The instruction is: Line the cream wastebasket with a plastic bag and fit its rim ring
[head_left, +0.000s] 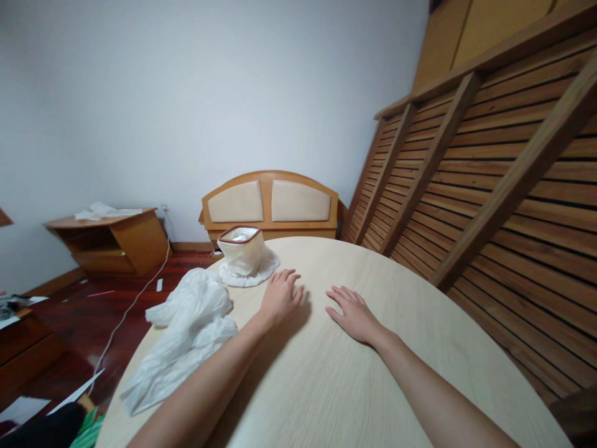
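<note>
My left hand (282, 295) hovers low over the round pale wooden table (308, 386), its fingers apart and nothing in it. Just beyond it stands a small bin (247, 254) with a brown rim, covered by a whitish plastic liner that spreads around its base. My right hand (353, 313) rests palm down on the tabletop, fingers stretched out, holding nothing. A crumpled white plastic bag (191, 330) lies on the table to the left of my left forearm.
A wooden slatted frame (504, 205) leans along the right side. Behind the table stands a padded headboard (270, 202). At the left, a low wooden cabinet (135, 239) carries white plastic, and a cable (135, 300) crosses the dark red floor (153, 264).
</note>
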A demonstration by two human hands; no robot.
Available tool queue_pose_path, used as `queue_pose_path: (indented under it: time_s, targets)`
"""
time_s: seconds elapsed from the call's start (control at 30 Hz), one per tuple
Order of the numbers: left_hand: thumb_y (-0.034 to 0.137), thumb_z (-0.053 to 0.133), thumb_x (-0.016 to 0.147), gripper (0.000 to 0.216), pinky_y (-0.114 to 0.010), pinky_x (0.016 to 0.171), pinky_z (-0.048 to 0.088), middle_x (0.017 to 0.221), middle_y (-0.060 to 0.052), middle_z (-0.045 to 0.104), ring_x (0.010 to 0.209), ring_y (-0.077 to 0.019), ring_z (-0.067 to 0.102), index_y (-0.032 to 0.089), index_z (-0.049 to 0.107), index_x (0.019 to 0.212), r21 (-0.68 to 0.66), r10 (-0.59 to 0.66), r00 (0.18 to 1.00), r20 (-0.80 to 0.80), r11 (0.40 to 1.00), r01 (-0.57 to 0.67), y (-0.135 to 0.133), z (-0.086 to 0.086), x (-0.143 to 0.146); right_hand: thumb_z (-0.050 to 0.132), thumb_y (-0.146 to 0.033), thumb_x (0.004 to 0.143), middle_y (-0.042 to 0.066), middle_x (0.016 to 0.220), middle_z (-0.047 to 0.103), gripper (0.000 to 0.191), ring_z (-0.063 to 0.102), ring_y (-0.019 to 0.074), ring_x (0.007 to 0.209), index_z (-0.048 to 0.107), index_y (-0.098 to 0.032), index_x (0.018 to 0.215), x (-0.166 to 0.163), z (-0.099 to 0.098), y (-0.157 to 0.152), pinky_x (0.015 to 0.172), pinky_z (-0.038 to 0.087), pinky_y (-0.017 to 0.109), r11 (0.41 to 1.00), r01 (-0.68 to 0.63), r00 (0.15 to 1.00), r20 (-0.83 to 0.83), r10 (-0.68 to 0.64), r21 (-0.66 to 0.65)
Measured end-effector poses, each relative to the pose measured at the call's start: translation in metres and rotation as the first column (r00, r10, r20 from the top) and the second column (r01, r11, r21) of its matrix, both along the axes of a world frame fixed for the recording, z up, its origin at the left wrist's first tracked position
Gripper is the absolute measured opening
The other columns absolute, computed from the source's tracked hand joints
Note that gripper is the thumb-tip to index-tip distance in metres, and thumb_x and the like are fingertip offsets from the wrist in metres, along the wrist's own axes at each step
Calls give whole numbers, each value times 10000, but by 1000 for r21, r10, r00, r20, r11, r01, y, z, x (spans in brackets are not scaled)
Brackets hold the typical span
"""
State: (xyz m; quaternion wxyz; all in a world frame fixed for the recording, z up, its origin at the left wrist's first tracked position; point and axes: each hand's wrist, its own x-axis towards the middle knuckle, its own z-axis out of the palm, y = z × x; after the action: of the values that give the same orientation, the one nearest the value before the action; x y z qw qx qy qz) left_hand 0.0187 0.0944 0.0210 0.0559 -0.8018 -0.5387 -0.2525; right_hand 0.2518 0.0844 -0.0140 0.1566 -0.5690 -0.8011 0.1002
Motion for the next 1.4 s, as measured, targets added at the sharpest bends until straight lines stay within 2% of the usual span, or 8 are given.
queue_pose_path:
  time_s: [0.23, 0.4, 0.53, 0.7, 0.9, 1.0, 1.13, 1.4]
  targets:
    - [232, 519, 913, 422, -486, 1152, 338, 1424, -165, 525, 1354, -323, 426, 142, 555, 1324, 239, 279, 956, 90, 926, -293, 44, 56, -59, 453, -481, 959, 102, 1569, 431, 554, 309, 307, 1481, 542, -201, 1428, 3, 1, -2, 1206, 185, 494, 1000, -5, 1000, -16, 5, 3]
    - [263, 484, 935, 375, -554, 1093, 352, 1379, -207, 550, 1323, -382, 426, 122, 600, 1263, 249, 450, 880, 154, 844, -475, 61, 59, -87, 449, -477, 961, 100, 1569, 432, 556, 303, 310, 1483, 540, -196, 1432, 4, 2, -3, 1209, 178, 494, 1000, -7, 1000, -16, 7, 5]
    - [250, 410, 967, 340, -537, 1038, 405, 1310, -200, 599, 1268, -382, 472, 129, 665, 1157, 220, 480, 863, 159, 834, -505, 69, 54, -94, 449, -481, 959, 98, 1574, 424, 557, 296, 307, 1486, 540, -200, 1431, 5, 2, -2, 1209, 172, 495, 1000, -8, 1000, -22, 8, 0]
    - [241, 413, 970, 321, -512, 1021, 433, 1300, -170, 619, 1254, -361, 483, 149, 680, 1121, 210, 437, 885, 163, 861, -464, 69, 53, -85, 466, -489, 948, 102, 1572, 426, 559, 296, 304, 1486, 547, -205, 1423, 6, 2, -1, 1210, 165, 493, 1000, -7, 998, -61, 6, -11]
    - [237, 432, 972, 279, -503, 1052, 418, 1292, -143, 625, 1224, -324, 518, 171, 670, 1101, 212, 338, 924, 180, 904, -372, 49, 49, -46, 532, -468, 914, 113, 1541, 470, 530, 324, 306, 1473, 595, -200, 1367, 6, -1, -2, 1209, 169, 500, 1000, -10, 989, -148, 13, 20]
    - [259, 424, 994, 274, -489, 1061, 415, 1314, -129, 617, 1229, -313, 520, 189, 664, 1106, 203, 272, 946, 174, 930, -305, 32, 49, -21, 546, -431, 910, 126, 1431, 585, 436, 462, 283, 1384, 668, -183, 1247, 7, 1, -1, 1176, 272, 450, 998, 4, 968, -250, 14, 68]
    - [246, 483, 978, 208, -479, 1051, 423, 1328, -120, 610, 1195, -305, 542, 201, 660, 1078, 176, 176, 975, 136, 964, -199, 4, 53, 8, 434, -438, 964, 107, 1150, 730, 377, 683, 227, 1051, 695, -189, 1073, 14, 6, 7, 963, 491, 358, 986, 121, 894, -444, -57, 116]
    - [183, 537, 951, 164, -481, 1043, 427, 1313, -116, 611, 1170, -294, 559, 182, 643, 1076, -15, -149, 989, -24, 989, 149, -47, 86, 23, 403, -643, 891, 174, 1061, 748, 561, 677, 302, 1010, 693, -167, 957, 34, 28, 28, 949, 498, 454, 921, 369, 673, -720, -168, 130]
